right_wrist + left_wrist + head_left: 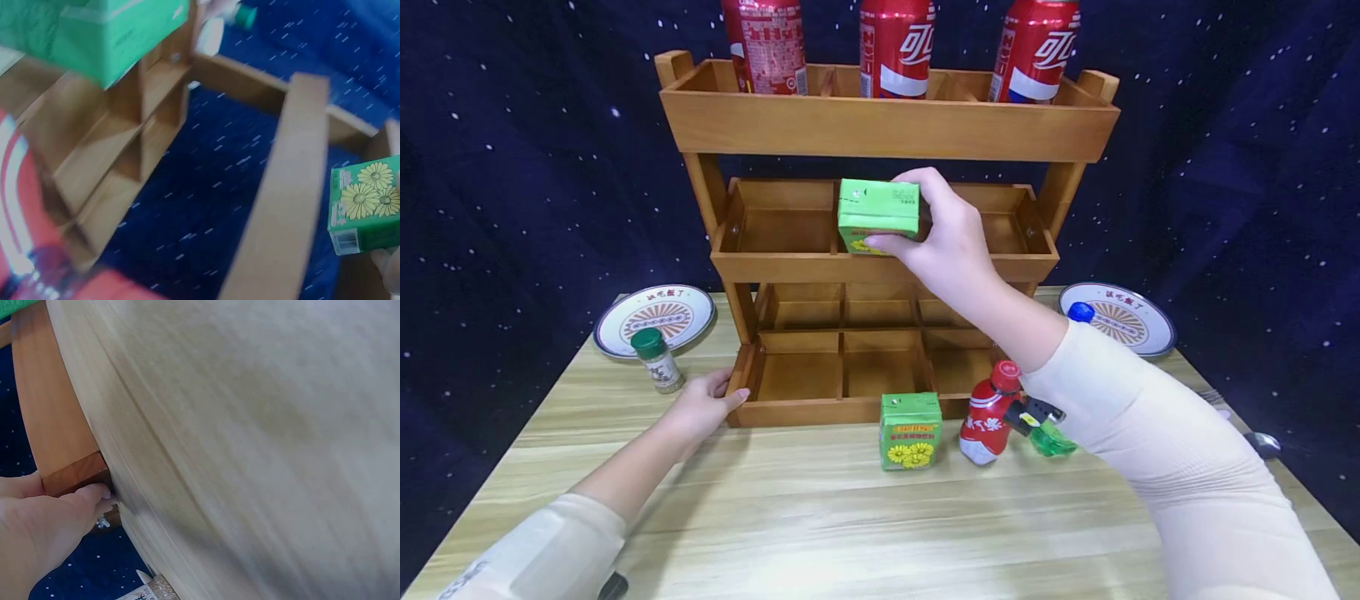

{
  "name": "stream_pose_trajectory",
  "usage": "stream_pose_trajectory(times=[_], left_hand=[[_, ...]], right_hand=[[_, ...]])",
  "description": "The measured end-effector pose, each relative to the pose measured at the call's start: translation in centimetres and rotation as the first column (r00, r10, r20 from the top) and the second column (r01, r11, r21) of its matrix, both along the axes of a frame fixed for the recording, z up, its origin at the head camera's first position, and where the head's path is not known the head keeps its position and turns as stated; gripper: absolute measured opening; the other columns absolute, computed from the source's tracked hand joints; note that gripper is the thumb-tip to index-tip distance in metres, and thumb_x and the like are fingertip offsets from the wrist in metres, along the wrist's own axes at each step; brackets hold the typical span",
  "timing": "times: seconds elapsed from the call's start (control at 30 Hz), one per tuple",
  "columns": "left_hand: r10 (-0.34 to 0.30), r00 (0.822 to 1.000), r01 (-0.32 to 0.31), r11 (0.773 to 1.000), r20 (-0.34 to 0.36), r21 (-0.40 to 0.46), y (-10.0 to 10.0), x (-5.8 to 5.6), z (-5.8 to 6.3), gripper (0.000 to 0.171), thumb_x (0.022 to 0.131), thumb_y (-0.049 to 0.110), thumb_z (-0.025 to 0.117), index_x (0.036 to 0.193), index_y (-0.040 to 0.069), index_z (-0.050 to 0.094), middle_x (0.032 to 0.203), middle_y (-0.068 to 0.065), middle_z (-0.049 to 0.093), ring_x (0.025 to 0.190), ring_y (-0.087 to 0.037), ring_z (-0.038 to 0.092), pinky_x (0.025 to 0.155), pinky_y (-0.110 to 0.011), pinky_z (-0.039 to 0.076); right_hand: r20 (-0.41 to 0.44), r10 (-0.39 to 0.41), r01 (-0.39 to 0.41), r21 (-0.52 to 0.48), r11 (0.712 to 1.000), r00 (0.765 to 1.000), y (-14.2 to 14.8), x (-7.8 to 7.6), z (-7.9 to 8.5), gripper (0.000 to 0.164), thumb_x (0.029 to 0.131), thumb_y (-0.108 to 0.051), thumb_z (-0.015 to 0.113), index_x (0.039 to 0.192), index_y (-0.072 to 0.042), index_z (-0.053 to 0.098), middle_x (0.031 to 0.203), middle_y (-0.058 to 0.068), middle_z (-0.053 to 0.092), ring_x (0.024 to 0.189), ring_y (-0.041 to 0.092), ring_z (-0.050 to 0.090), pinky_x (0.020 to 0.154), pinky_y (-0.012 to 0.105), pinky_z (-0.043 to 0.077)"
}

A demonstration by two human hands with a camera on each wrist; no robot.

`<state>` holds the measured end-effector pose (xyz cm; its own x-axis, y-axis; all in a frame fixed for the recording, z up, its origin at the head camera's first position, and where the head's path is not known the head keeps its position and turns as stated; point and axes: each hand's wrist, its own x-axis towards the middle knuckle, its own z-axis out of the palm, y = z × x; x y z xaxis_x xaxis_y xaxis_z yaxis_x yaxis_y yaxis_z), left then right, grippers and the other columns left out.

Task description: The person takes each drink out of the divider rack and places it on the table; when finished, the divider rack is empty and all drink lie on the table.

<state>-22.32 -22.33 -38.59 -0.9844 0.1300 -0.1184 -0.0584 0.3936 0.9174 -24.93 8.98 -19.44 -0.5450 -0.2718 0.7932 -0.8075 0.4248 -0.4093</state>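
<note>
My right hand [951, 237] grips a green drink carton [878, 208] with yellow flowers, thumb in front, fingers on its far side. The carton is held at the middle tier of a wooden shelf rack [887, 268], over its front board. In the right wrist view the held carton [365, 203] shows its flowers and a barcode. My left hand [700, 408] holds the rack's lower left corner; the left wrist view shows the thumb and fingers around the wooden end [78, 472]. A second green carton [912, 432] stands upright on the table in front of the rack.
Red cola cans [897, 50] stand on the top tier. A red bottle [987, 412] and a green bottle [1051, 437] stand at the right front. A green-capped spice jar [657, 360] stands by the left plate [617, 327]; another plate [1157, 329] lies right, near a spoon [1262, 444].
</note>
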Motion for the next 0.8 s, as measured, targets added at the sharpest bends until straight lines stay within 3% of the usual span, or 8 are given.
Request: stream_pose_trajectory(times=[0.13, 0.23, 0.37, 0.53, 0.67, 0.8], left_hand=[[0.001, 1.0, -0.001, 1.0, 0.003, -0.004, -0.1, -0.1, 0.0, 0.06, 0.093, 0.011, 0.047, 0.134, -0.017, 0.014, 0.136, -0.034, 0.024, 0.125, -0.039, 0.025, 0.102, -0.045, 0.025], [-0.008, 1.0, 0.008, 1.0, 0.007, -0.005, -0.2, 0.0, 0.0, 0.061, 0.093, 0.011, 0.047, 0.135, -0.016, 0.012, 0.136, -0.034, 0.022, 0.126, -0.039, 0.024, 0.103, -0.045, 0.024], [-0.007, 1.0, 0.007, 1.0, 0.009, -0.003, -0.1, 0.1, 0.0, 0.061, 0.093, 0.012, 0.047, 0.135, -0.016, 0.011, 0.137, -0.033, 0.021, 0.127, -0.039, 0.023, 0.103, -0.045, 0.023], [-0.006, 1.0, 0.005, 1.0, 0.007, 0.027, -0.2, 0.0, -0.3, 0.061, 0.093, 0.01, 0.047, 0.135, -0.015, 0.01, 0.137, -0.033, 0.02, 0.127, -0.039, 0.023, 0.102, -0.044, 0.024], [-0.015, 1.0, 0.014, 0.999, 0.006, 0.033, -0.3, 0.0, -0.4, 0.061, 0.093, 0.009, 0.047, 0.136, -0.015, 0.01, 0.137, -0.033, 0.02, 0.126, -0.038, 0.023, 0.102, -0.043, 0.025], [-0.014, 1.0, 0.014, 1.0, 0.0, 0.008, -0.4, 0.0, -0.3, 0.062, 0.093, 0.012, 0.048, 0.136, -0.015, 0.011, 0.137, -0.033, 0.02, 0.126, -0.039, 0.023, 0.102, -0.045, 0.025]], right_hand=[[0.089, 0.117, -0.111, -0.067, 0.992, 0.989, -0.7, 4.2, 1.3, 0.049, 0.068, -0.008, 0.077, 0.107, 0.0, 0.05, 0.1, 0.004, 0.06, 0.092, 0.007, 0.053, 0.081, 0.025, 0.046], [0.227, 0.216, -0.193, -0.12, 0.974, 0.95, -1.4, 6.8, 1.0, 0.047, 0.068, -0.002, 0.076, 0.107, 0.001, 0.05, 0.1, 0.007, 0.059, 0.091, 0.01, 0.055, 0.081, 0.027, 0.047], [0.39, 0.327, -0.272, -0.189, 0.943, 0.861, -2.1, 8.6, -2.0, 0.046, 0.067, -0.002, 0.077, 0.105, -0.005, 0.051, 0.097, 0.003, 0.06, 0.086, 0.012, 0.058, 0.076, 0.028, 0.051], [0.546, 0.316, -0.274, -0.16, 0.948, 0.776, -3.2, 10.5, -6.6, 0.048, 0.063, -0.003, 0.079, 0.102, -0.01, 0.053, 0.093, -0.001, 0.062, 0.085, 0.01, 0.059, 0.076, 0.027, 0.05], [0.614, 0.299, -0.274, -0.137, 0.952, 0.731, -3.9, 10.4, -11.4, 0.05, 0.062, -0.011, 0.081, 0.102, -0.016, 0.052, 0.09, -0.006, 0.062, 0.084, 0.007, 0.059, 0.076, 0.026, 0.05], [0.645, 0.223, -0.241, -0.062, 0.968, 0.731, -4.9, 9.9, -14.6, 0.049, 0.063, -0.019, 0.081, 0.101, -0.019, 0.05, 0.089, -0.01, 0.062, 0.083, 0.005, 0.059, 0.075, 0.024, 0.049]])
